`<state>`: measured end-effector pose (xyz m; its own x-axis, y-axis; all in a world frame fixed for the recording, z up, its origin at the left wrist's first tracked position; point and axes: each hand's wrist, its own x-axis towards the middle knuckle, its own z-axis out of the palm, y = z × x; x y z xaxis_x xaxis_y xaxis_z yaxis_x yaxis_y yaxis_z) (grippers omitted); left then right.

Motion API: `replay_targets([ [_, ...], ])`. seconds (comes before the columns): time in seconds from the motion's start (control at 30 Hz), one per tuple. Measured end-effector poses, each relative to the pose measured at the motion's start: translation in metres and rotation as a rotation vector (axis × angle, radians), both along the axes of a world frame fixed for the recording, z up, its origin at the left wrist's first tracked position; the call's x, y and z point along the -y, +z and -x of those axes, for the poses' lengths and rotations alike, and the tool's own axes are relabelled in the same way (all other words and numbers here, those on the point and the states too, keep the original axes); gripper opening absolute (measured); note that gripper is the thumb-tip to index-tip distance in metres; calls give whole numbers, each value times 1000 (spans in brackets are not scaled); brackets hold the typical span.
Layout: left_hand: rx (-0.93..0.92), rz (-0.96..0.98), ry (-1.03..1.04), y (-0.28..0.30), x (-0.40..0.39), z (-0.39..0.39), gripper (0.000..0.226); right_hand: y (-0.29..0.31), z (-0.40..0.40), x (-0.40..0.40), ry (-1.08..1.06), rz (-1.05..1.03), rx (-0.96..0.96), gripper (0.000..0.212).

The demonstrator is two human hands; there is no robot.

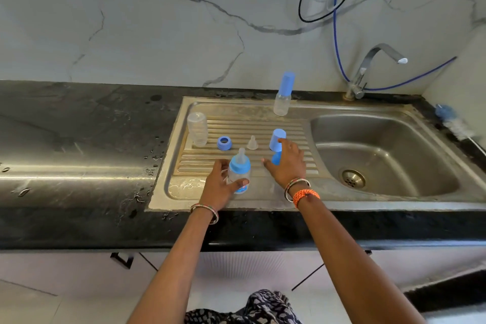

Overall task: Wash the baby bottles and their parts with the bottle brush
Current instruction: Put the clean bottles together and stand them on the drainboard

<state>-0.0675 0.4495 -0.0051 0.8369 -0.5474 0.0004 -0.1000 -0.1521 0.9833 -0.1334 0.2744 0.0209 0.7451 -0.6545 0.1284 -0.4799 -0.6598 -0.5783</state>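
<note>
Two bare hands reach over a black stone counter (pixel 79 139) into which a stainless steel sink unit (pixel 289 200) is set. Its basin (pixel 389 155) lies at 3 o'clock from the centre of the view, with the drain (pixel 352 178) in its floor, and the ribbed drainboard (pixel 236 126) takes up the middle. A bent chrome tap (pixel 368 71) stands at 2 o'clock, behind the basin, and a blue hose (pixel 335 34) hangs down the marble wall beside it.

On the drainboard, a clear uncapped bottle (pixel 197 129) stands upright at its 9 o'clock edge. A capped bottle (pixel 284 95) with a tall blue cover stands at 12 o'clock on the back rim. Between them sit a blue screw ring (pixel 224 143) and, just to its right, a clear teat (pixel 252 142).

The left hand (pixel 221 187) is wrapped around a small bottle (pixel 238 172) with a blue collar and teat, thumb across its front, at the drainboard's 6 o'clock edge. The right hand (pixel 286 163) rests spread, fingers part open, its forefinger touching a blue cap (pixel 276 139); a second blue piece (pixel 276 158) shows under the palm, and whether it is gripped cannot be told.

The bottle brush (pixel 452 123) lies on the counter at 3 o'clock, beyond the basin, well apart from both hands.
</note>
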Motion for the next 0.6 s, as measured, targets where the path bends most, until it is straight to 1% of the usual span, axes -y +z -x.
replay_targets([
  [0.03, -4, -4, 3, -2, 1, 1, 60, -5, 0, 1, 27, -18, -63, 62],
  [0.07, -9, -1, 8, -2, 3, 2, 55, -9, -1, 0, 47, -22, -99, 56],
  [0.13, -43, 31, 14, 1, 7, 4, 49, -13, -3, -2, 42, -10, -83, 42],
  [0.17, -57, 48, 13, 3, 10, 4, 48, -9, -3, -1, 28, -28, -49, 39],
  [0.27, -36, 85, -15, 16, 27, 4, 57, 26, 5, 17, 1, -160, 27, 49],
  [0.3, -36, 110, -29, 22, 34, 4, 58, 46, 10, 28, -9, -254, 55, 49],
  [0.33, -40, 137, -51, 29, 47, 5, 55, 70, 20, 44, -31, -404, 113, 45],
  [0.4, -33, 172, -83, 44, 71, 7, 42, 118, 40, 75, -34, -779, 230, 38],
  [0.47, -24, 203, -138, 60, 101, 9, 31, 150, 67, 110, 1, -1003, 375, 22],
  [0.5, -33, 218, -166, 66, 118, 10, 28, 154, 80, 133, 28, -1098, 487, 18],
  [0.53, -58, 238, -190, 71, 132, 9, 27, 152, 89, 149, 84, -1234, 620, 22],
  [0.57, -80, 249, -217, 75, 143, 10, 29, 138, 97, 167, 117, -1384, 737, 29],
  [0.6, -100, 259, -244, 78, 160, 10, 32, 121, 102, 185, 143, -1519, 781, 37],
])
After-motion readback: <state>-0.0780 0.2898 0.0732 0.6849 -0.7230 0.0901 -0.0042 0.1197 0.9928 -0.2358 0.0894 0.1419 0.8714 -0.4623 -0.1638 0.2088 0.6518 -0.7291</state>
